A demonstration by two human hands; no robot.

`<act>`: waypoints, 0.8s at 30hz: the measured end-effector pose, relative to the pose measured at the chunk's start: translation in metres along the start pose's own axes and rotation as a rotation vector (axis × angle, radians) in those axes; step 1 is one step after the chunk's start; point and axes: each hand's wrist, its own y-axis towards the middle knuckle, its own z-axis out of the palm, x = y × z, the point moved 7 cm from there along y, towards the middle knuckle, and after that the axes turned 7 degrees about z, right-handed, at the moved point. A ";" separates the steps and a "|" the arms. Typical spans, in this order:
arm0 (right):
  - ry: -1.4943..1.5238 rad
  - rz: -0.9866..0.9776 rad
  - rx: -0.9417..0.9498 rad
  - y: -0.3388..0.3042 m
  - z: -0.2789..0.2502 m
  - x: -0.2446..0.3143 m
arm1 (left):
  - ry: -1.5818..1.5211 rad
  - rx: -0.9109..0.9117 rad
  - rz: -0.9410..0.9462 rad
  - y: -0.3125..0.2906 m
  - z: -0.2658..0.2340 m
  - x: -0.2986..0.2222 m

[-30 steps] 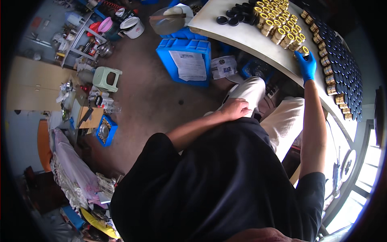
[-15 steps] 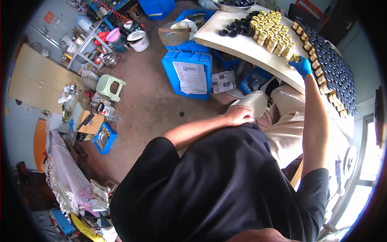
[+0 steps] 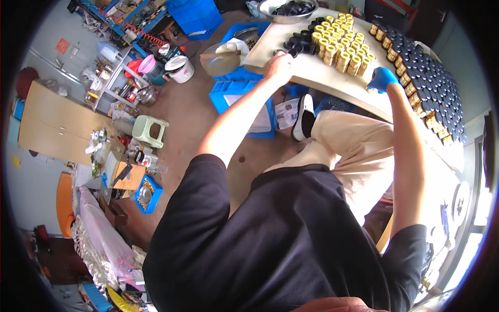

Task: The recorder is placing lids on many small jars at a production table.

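Note:
My bare left hand (image 3: 280, 68) reaches to the table's near left corner, its fingers closed on a black ring-shaped cap (image 3: 278, 52) at the edge of a group of loose black caps (image 3: 301, 41). My right hand (image 3: 383, 79), in a blue glove, is closed at the table's front edge. The brass cylinder it gripped half a second ago is now almost wholly hidden by the glove. Just left of it, open-topped brass cylinders (image 3: 343, 61) stand upright in rows. To its right are long rows of brass cylinders topped with black caps (image 3: 431, 83).
A metal bowl of black caps (image 3: 287, 17) stands at the table's far side. Below the table's left end are blue crates (image 3: 223, 99) and a translucent basin (image 3: 221, 61). My shod foot (image 3: 304, 122) is under the table edge. A green stool (image 3: 149, 130) stands left on the floor.
My left hand has gone from my lap up to the black caps on the table. My right hand has shifted slightly left and turned over the brass cylinder. The view has shifted a little.

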 end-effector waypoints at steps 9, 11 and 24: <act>0.679 -0.154 -0.300 -0.044 0.024 -0.008 | 0.173 0.157 -0.081 0.056 0.022 0.063; 0.948 -0.168 -0.137 -0.063 0.012 0.011 | 0.155 0.161 -0.052 0.056 0.016 0.060; 1.616 -0.257 0.147 -0.067 0.067 0.065 | -0.615 -0.078 -0.023 0.010 0.016 -0.020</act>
